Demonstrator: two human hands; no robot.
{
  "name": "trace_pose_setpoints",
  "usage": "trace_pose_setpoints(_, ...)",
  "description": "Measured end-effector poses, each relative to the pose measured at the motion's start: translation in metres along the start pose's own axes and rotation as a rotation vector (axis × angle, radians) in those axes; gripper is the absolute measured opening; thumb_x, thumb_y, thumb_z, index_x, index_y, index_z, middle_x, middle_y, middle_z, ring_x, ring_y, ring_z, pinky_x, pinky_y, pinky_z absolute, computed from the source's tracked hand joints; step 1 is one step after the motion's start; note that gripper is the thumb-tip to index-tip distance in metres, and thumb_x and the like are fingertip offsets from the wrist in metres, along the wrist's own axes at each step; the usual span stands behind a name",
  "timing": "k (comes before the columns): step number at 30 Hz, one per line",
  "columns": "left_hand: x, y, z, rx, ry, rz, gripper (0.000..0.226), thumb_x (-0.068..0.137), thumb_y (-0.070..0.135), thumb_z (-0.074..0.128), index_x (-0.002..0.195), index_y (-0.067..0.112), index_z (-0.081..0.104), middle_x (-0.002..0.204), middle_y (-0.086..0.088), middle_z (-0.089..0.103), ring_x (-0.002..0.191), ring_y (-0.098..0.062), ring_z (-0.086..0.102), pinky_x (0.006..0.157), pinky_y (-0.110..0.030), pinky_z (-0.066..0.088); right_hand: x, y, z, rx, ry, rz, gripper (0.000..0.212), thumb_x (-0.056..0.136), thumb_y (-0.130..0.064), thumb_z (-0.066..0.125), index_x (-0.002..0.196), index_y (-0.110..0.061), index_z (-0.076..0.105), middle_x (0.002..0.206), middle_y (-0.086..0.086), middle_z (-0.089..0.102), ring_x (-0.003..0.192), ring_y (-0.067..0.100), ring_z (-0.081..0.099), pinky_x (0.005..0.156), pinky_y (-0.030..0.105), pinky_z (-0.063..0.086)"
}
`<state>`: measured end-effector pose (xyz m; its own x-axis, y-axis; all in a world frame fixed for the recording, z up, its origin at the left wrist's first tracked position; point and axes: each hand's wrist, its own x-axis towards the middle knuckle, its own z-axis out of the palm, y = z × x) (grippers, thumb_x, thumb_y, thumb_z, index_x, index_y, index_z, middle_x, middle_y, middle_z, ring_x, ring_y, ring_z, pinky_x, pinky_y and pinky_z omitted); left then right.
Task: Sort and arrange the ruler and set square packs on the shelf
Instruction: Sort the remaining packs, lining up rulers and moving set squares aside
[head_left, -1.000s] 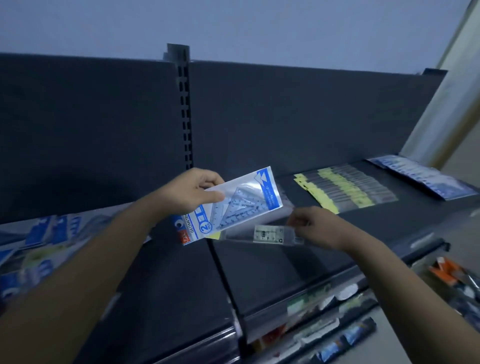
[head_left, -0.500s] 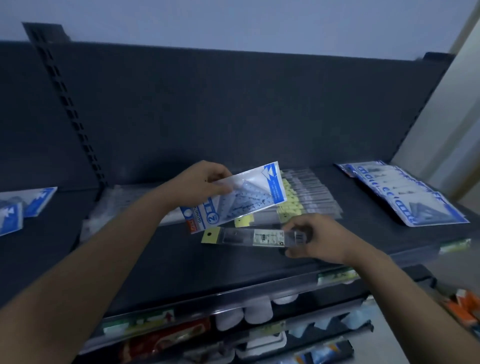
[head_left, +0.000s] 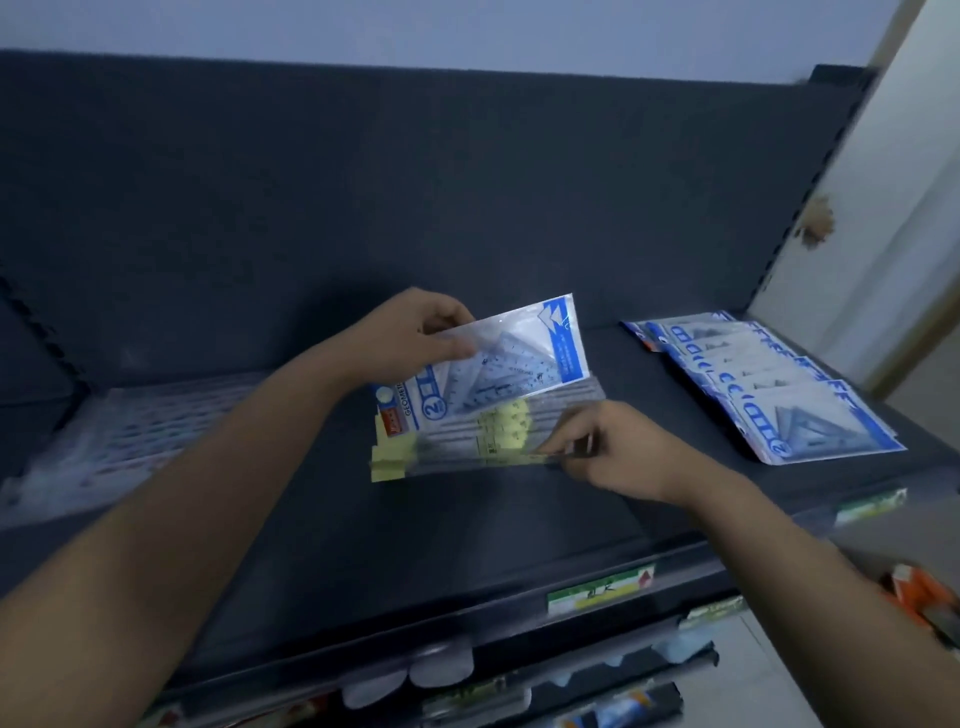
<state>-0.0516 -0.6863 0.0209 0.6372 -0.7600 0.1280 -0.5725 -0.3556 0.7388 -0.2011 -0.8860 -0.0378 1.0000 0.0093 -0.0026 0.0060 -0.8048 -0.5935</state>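
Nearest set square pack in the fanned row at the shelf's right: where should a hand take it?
Probably pinch the nearest set square pack at its front edge, coming from the shelf front. It lies flat on top of the fanned row, that edge uncovered.

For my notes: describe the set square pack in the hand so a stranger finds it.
On the dark shelf, at its middle, the left hand holds a set square pack above the ruler packs. Unlike the blue stack at right, it is lifted.
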Motion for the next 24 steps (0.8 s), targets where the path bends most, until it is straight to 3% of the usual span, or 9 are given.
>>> trace_pose_setpoints(3, 0.009, 0.008, 0.001, 0.055, 0.038, -0.026, 0.013, 0.092, 0.014, 0.063, 0.100, 0.006, 0.069, 0.093, -0.004, 0.071, 0.077, -0.003, 0.064, 0.068, -0.014, 0.048, 0.018, 0.007, -0.006, 0.010, -0.061, -0.051, 0.022, 0.074, -0.008, 0.068, 0.089, -0.022, 0.076, 0.069, -0.018, 0.061, 0.062, -0.008, 0.055, 0.058, 0.007, 0.040)
trace_pose_setpoints(7, 0.008, 0.018, 0.008, 0.052, 0.154, -0.127, 0.010, 0.092, 0.015, 0.064, 0.097, 0.009, 0.068, 0.086, 0.001, 0.073, 0.069, -0.001, 0.066, 0.061, -0.015, 0.051, 0.039, 0.018, -0.012, 0.000, -0.105, -0.158, 0.023, 0.075, -0.010, 0.066, 0.094, -0.021, 0.073, 0.073, -0.012, 0.062, 0.064, -0.004, 0.053, 0.059, 0.008, 0.040)
trace_pose_setpoints(11, -0.002, 0.029, 0.022, 0.051, 0.234, -0.224, 0.010, 0.090, 0.008, 0.064, 0.096, 0.000, 0.066, 0.086, -0.022, 0.069, 0.073, -0.021, 0.056, 0.068, -0.036, 0.042, 0.044, 0.037, -0.008, -0.002, -0.064, -0.238, 0.038, 0.078, -0.010, 0.062, 0.114, -0.018, 0.067, 0.097, -0.011, 0.061, 0.086, 0.001, 0.052, 0.072, 0.008, 0.042)
trace_pose_setpoints(13, -0.009, 0.035, 0.027, 0.028, 0.255, -0.272, 0.009, 0.090, 0.006, 0.064, 0.095, -0.001, 0.065, 0.084, -0.024, 0.064, 0.075, -0.025, 0.051, 0.068, -0.040, 0.041, 0.041, 0.050, -0.009, 0.015, 0.040, -0.208, 0.040, 0.081, -0.013, 0.063, 0.120, -0.017, 0.064, 0.114, -0.006, 0.062, 0.093, 0.001, 0.050, 0.079, 0.014, 0.040)
trace_pose_setpoints(16, -0.015, 0.040, 0.029, -0.001, 0.196, -0.313, 0.004, 0.091, 0.007, 0.064, 0.092, 0.004, 0.066, 0.071, -0.012, 0.065, 0.062, -0.018, 0.051, 0.059, -0.030, 0.043, 0.034, 0.066, -0.021, 0.200, 0.224, -0.099, 0.049, 0.079, -0.010, 0.066, 0.126, -0.015, 0.058, 0.120, 0.001, 0.061, 0.093, 0.008, 0.055, 0.082, 0.018, 0.042)
trace_pose_setpoints(18, -0.014, 0.045, 0.033, 0.026, 0.108, -0.305, 0.004, 0.090, 0.011, 0.066, 0.088, 0.009, 0.067, 0.060, 0.000, 0.057, 0.052, -0.015, 0.043, 0.049, -0.022, 0.036, 0.027, 0.068, -0.034, 0.457, 0.243, -0.066, 0.058, 0.079, -0.009, 0.067, 0.133, -0.020, 0.050, 0.125, -0.001, 0.057, 0.099, 0.013, 0.057, 0.084, 0.027, 0.049)
trace_pose_setpoints(21, -0.003, 0.051, 0.048, 0.038, -0.015, -0.269, 0.006, 0.089, 0.018, 0.067, 0.091, 0.013, 0.070, 0.072, -0.017, 0.060, 0.063, -0.021, 0.045, 0.056, -0.032, 0.037, 0.014, 0.062, -0.049, 0.662, 0.193, -0.117, 0.059, 0.080, -0.010, 0.072, 0.133, -0.024, 0.048, 0.114, -0.007, 0.062, 0.095, 0.005, 0.064, 0.072, 0.015, 0.051)
trace_pose_setpoints(24, 0.017, 0.056, 0.072, 0.002, -0.068, -0.229, 0.003, 0.087, 0.018, 0.070, 0.090, 0.016, 0.071, 0.085, -0.007, 0.073, 0.071, -0.009, 0.064, 0.067, -0.025, 0.049, -0.002, 0.066, -0.062, 0.714, 0.187, -0.125, 0.048, 0.076, -0.004, 0.076, 0.120, -0.017, 0.060, 0.091, -0.009, 0.072, 0.081, 0.001, 0.068, 0.066, 0.011, 0.050)
